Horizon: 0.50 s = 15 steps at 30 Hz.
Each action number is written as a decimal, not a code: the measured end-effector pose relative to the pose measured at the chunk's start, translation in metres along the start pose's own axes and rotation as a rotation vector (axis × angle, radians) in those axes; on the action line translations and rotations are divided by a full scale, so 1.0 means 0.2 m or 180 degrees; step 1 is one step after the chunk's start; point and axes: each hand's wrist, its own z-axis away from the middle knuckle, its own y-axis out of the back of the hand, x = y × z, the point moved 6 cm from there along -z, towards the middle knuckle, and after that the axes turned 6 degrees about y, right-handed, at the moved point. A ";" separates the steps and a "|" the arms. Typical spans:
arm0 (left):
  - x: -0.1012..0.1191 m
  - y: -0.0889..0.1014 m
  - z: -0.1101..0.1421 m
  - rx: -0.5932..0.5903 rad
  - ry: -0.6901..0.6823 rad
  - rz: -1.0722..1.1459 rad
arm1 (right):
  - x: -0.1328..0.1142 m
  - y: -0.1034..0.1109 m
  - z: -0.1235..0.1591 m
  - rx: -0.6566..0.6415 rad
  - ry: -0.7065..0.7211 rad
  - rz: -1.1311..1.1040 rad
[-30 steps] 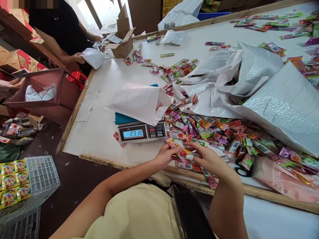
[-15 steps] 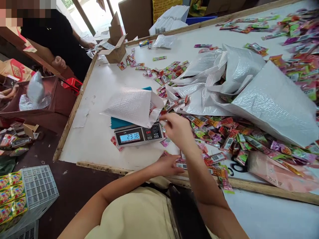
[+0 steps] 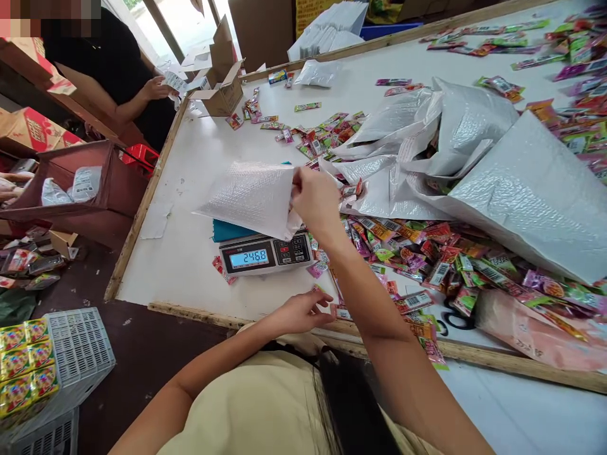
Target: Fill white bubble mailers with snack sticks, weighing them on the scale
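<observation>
Where my right grip (image 3: 317, 201) curls: at the white mailer (image 3: 251, 196)'s open end, fingertips partly hidden, so I cannot tell if they pinch it.
My left grip (image 3: 303, 312): fingers loosely parted, holding nothing, by the near edge.
Scale (image 3: 265, 254): under the mailer, reading 246.8.
Counter (image 3: 164, 170): white, wood-edged, strewn with colourful packets (image 3: 410, 256).
Room: person in black (image 3: 114, 63) beyond the left edge; brown bin (image 3: 95, 218), pale crate (image 3: 83, 344) nearer.
</observation>
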 end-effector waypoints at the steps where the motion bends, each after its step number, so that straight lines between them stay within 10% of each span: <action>1: 0.02 0.01 0.02 0.0037 -0.0087 -0.0025 | 0.00 0.09 0.05 0.0145 -0.0125 -0.0034; 9: 0.17 0.05 0.24 0.0148 -0.0568 -0.0848 | 0.12 0.74 0.70 0.0947 -0.1779 -0.0827; 15: 0.22 0.04 0.29 0.0248 -0.0768 -0.1435 | 0.27 0.86 1.06 0.1047 -0.2461 -0.0339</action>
